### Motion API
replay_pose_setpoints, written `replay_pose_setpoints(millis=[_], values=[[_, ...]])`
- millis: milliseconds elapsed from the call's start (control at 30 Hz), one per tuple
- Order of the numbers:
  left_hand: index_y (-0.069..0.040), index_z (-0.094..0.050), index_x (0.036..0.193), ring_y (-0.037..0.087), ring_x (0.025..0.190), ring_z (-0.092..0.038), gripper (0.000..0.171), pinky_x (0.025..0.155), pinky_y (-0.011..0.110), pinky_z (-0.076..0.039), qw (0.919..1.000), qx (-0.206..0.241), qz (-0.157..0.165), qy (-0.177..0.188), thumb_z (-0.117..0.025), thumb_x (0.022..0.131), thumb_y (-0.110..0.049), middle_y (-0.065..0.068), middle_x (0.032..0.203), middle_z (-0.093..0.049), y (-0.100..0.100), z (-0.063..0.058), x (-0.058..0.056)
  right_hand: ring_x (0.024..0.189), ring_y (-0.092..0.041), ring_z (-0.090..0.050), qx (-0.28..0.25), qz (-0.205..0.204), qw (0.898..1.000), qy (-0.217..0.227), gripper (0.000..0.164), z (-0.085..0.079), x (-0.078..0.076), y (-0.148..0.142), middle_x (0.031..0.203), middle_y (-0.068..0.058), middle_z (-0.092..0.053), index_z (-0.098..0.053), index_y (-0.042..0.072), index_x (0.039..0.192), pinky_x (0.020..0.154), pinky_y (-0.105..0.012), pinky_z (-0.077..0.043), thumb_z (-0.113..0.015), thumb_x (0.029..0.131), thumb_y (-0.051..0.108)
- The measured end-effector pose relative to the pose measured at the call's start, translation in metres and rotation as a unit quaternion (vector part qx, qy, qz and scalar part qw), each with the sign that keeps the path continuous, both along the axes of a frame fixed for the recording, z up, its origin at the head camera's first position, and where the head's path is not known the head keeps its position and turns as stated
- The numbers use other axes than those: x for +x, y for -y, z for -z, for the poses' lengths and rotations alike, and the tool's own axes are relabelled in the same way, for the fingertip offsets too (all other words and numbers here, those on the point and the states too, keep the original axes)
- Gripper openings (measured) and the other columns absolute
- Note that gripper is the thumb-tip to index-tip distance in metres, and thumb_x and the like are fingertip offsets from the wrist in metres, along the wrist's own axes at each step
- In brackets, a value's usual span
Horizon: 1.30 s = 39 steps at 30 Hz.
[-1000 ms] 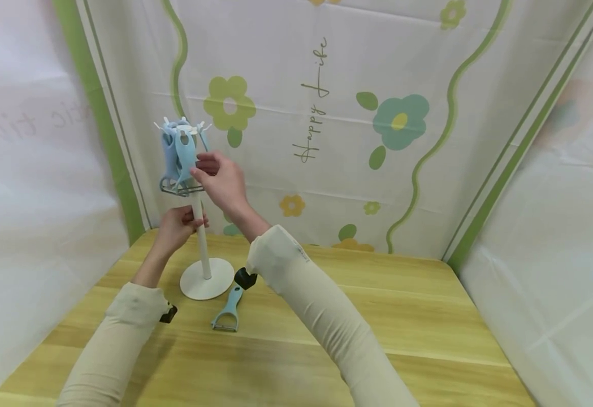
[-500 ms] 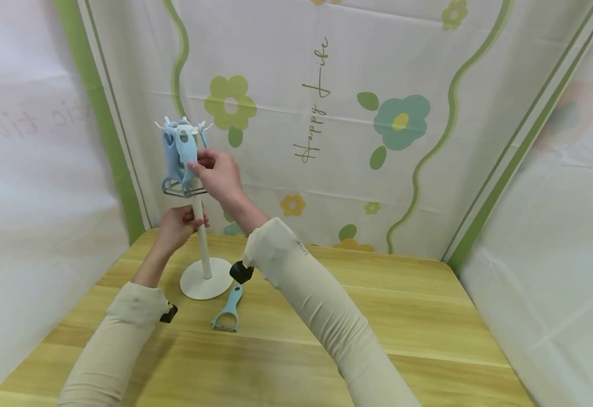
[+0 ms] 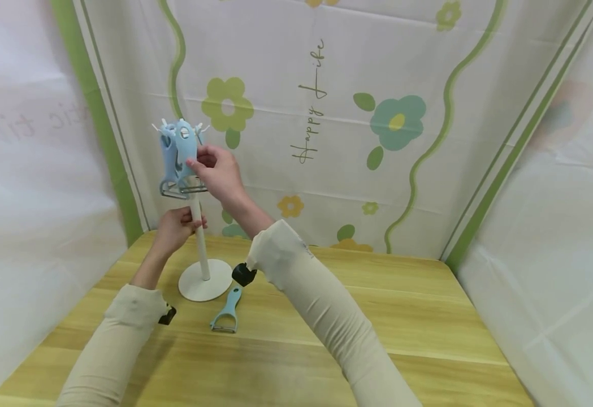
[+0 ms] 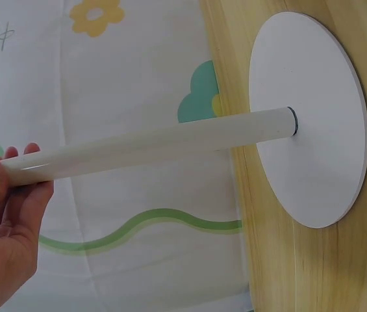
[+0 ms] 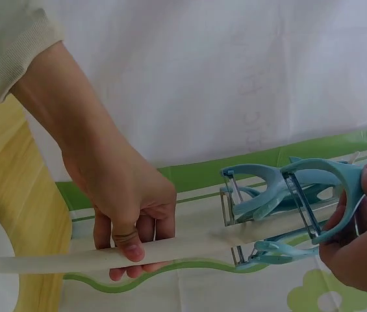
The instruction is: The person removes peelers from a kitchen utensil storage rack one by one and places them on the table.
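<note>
My left hand point(image 3: 174, 229) grips the white pole point(image 4: 164, 140) of a stand partway up, fingers and thumb around it. The pole rises from a round white base point(image 3: 194, 282) on the table, and white hooks point(image 3: 202, 128) fan out at its top. My right hand point(image 3: 221, 172) pinches the light blue handle of a Y-shaped peeler point(image 3: 186, 148), whose handle hole overlaps a hook in the head view. Several more blue peelers point(image 5: 258, 185) hang around the stand behind it, partly hidden. Another blue peeler point(image 3: 230, 308) lies on the table, blade end toward me.
The wooden table point(image 3: 377, 316) stretches right and toward me. Behind it hangs a white curtain point(image 3: 276, 141) with printed flowers, and similar cloth encloses both sides. A black wrist strap piece point(image 3: 243, 275) on my right arm sits above the loose peeler in the head view.
My right hand has raised the pinched peeler slightly, its handle end now higher against the hooks. My left hand keeps its grip on the pole, and the loose peeler stays put.
</note>
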<state>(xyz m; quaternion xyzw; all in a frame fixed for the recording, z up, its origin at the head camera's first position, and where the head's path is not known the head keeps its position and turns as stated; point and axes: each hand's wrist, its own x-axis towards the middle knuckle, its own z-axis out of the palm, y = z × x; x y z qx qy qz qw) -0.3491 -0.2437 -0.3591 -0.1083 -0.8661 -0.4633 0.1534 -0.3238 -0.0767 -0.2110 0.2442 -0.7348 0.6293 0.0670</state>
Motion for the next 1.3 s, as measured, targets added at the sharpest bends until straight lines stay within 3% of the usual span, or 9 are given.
replay_pose_setpoints(millis=[267,667,1033,1167,1300], values=[[0.011,-0.064,0.118,0.043,0.105,-0.069,0.024,0.087,0.040,-0.059,0.9999,-0.008,-0.001,0.010,-0.057,0.099,-0.003,0.031,0.113,-0.069,-0.001,0.000,0.001,0.078,-0.007,-0.060,-0.027,-0.032,0.999,0.015,0.016,0.018,0.002,-0.020,0.096,-0.014,-0.071,-0.069,-0.003,0.103,0.073,-0.020,-0.052,-0.068,0.095,0.011],[0.016,-0.055,0.130,0.043,0.105,-0.069,0.034,0.080,0.027,-0.060,0.9998,0.000,0.003,0.018,-0.056,0.099,0.001,0.035,0.115,-0.067,-0.001,0.000,0.002,0.078,-0.006,-0.062,-0.018,-0.036,0.998,0.038,0.017,0.045,0.003,-0.039,0.101,-0.021,-0.072,-0.069,-0.008,0.104,0.071,-0.016,-0.051,-0.067,0.095,0.007],[0.013,-0.063,0.118,0.041,0.101,-0.070,0.026,0.067,0.011,-0.052,0.9998,-0.016,-0.014,-0.003,-0.060,0.098,-0.001,0.035,0.110,-0.068,-0.002,-0.002,0.003,0.076,-0.005,-0.061,0.002,-0.021,0.999,0.028,0.016,0.061,0.005,-0.047,0.097,-0.017,-0.073,-0.070,-0.006,0.102,0.072,-0.017,-0.052,-0.069,0.094,0.008],[0.013,-0.064,0.117,0.038,0.099,-0.072,0.025,0.070,0.012,-0.054,1.0000,-0.007,-0.006,0.000,-0.059,0.098,-0.002,0.034,0.110,-0.069,-0.002,-0.002,0.003,0.077,-0.006,-0.060,-0.010,-0.025,0.999,0.031,0.016,0.067,0.006,-0.050,0.094,-0.015,-0.071,-0.070,-0.007,0.101,0.079,-0.026,-0.057,-0.068,0.094,0.007],[0.015,-0.062,0.120,0.037,0.099,-0.073,0.027,0.077,0.019,-0.059,1.0000,0.005,0.001,0.008,-0.059,0.099,-0.002,0.035,0.111,-0.068,-0.002,-0.002,0.004,0.077,-0.006,-0.060,-0.019,-0.022,0.998,0.048,0.016,0.074,0.008,-0.053,0.092,-0.011,-0.070,-0.069,-0.007,0.101,0.079,-0.026,-0.056,-0.068,0.094,0.008]])
